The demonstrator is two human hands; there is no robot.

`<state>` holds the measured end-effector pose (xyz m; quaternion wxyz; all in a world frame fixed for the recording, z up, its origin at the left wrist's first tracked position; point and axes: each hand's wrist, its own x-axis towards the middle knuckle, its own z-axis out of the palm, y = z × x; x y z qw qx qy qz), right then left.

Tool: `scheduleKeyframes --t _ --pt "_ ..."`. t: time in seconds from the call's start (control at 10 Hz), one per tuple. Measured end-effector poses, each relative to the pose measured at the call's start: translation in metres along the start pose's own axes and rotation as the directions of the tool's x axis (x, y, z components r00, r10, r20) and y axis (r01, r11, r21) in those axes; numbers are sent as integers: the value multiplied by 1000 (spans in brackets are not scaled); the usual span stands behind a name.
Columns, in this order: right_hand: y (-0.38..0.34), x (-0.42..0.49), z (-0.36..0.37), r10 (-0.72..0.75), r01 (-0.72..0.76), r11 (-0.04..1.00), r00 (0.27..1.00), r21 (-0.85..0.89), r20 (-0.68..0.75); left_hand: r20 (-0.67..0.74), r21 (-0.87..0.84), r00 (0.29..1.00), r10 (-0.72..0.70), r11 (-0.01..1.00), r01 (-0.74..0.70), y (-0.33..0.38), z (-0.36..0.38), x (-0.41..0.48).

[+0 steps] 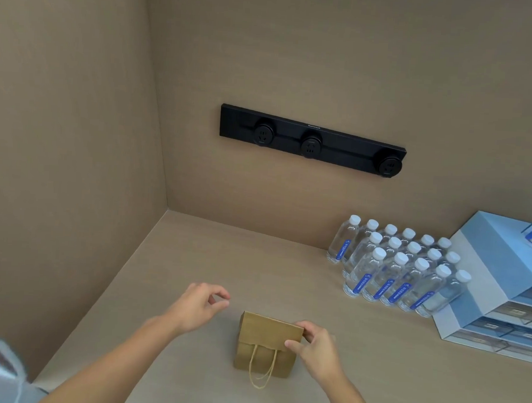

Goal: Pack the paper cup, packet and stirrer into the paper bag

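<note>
A brown paper bag (266,344) stands on the beige counter (194,259) near its front, its top folded over and a twine handle hanging down its near face. My right hand (315,347) pinches the right end of the folded top. My left hand (199,307) hovers just left of the bag, apart from it, fingers curled and spread, holding nothing. No paper cup, packet or stirrer is visible; whatever is inside the bag is hidden.
Several clear water bottles (394,266) with white caps stand in rows at the right. Beside them sits a blue-and-white stepped drawer box (495,275). A black socket strip (311,140) is on the back wall. A side wall closes the left.
</note>
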<state>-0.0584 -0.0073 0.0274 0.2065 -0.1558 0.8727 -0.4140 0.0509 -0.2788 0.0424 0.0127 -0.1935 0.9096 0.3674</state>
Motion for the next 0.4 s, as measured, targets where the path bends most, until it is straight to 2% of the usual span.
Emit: scheduleKeyframes --t 0.2,0.4 --pt "-19 -1 -4 -75 73 989 997 -125 -5 30 177 999 41 983 -46 19 -47 23" --pt "-27 3 -15 -137 142 978 990 -154 40 72 464 991 111 876 -132 56 -99 41"
